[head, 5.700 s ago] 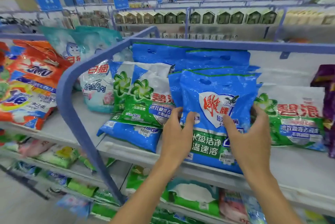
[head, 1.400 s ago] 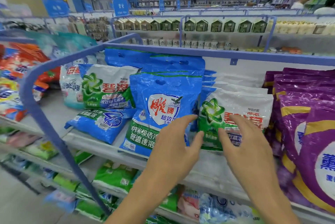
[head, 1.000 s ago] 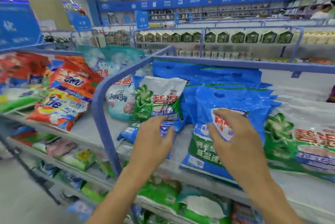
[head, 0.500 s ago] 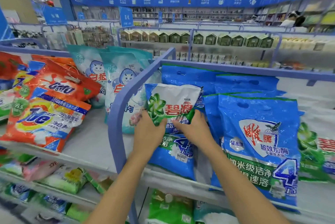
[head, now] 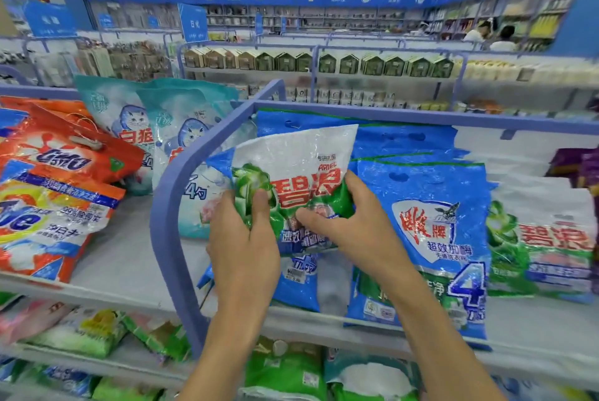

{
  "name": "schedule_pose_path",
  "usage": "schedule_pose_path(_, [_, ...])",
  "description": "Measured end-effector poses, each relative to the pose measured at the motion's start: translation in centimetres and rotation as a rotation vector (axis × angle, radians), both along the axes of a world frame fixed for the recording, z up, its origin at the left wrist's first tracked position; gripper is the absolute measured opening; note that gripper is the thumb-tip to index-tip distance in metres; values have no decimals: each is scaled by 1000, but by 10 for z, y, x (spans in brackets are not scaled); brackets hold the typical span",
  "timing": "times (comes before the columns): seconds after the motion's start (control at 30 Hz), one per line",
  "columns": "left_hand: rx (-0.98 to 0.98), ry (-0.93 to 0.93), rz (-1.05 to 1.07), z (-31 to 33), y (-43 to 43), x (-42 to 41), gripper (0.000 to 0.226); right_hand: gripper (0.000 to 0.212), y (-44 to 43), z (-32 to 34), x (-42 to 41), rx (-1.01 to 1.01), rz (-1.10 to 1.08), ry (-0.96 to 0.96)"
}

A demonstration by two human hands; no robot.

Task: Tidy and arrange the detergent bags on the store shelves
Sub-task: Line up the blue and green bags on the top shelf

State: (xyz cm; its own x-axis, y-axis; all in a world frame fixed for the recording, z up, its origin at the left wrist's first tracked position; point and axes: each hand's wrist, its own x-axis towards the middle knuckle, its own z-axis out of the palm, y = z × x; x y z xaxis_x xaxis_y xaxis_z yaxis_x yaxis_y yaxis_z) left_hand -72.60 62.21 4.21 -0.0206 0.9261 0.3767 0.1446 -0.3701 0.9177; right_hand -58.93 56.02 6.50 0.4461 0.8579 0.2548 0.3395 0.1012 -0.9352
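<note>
Store aisle, grey shelf [head: 123, 258] w/ a blue rail [head: 168, 206] splitting it into bays; far racks are blurred. Left hand [head: 243, 245] and right hand [head: 353, 228] sit close together, both clamped on the lower half of a green-and-white bag [head: 298, 160]. Left thumb presses the front over the green swirl, other fingers behind. Right thumb lies across the front, fingers curled round the right edge.

Bag is held up off the shelf, just right of the rail, in front of the blue bags at the back. Long axis approx. upright, top edge up and tipped a bit right, print facing the camera. Bottom edge hidden behind the hands; plastic crumpled where gripped.

Under it a small blue bag [head: 298, 284] lies flat, top part covered by the hands. Just right, a big blue bag [head: 431, 238] leans upright, lower left corner cut by the right forearm. Further right a second green bag [head: 544, 238], then purple bags [head: 577, 164] cut off at the frame edge. Left of the rail: teal cat bags [head: 129, 115] and orange bags [head: 64, 154]. Lower-shelf packs [head: 282, 368] too blurred to read.
</note>
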Motion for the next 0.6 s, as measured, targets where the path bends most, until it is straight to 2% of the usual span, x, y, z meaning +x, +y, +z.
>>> schedule_pose_path(0.07, [0, -104, -82, 8, -27, 5, 32, 46, -33, 5, 9, 14, 16, 67])
schedule_pose_path(0.2, [-113, -293, -279, 24, -64, 37, 21, 42, -89, -4, 44, 26, -91, 183])
schedule_pose_path(0.3, [-173, -296, -438, 25, -87, 69, 23, 29, -130, -7, 74, 77, -191, 284])
schedule_pose_path(0.37, [-221, -249, -528, 23, -103, 91, 27, 30, -155, -11, 97, 100, -265, 329])
schedule_pose_path(0.47, [-260, -79, -624, 22, -125, 123, 47, 36, -190, -20, 132, 137, -392, 407])
schedule_pose_path(0.6, [-269, 211, -931, 22, -148, 166, 34, 26, -228, -28, 179, 152, -471, 401])
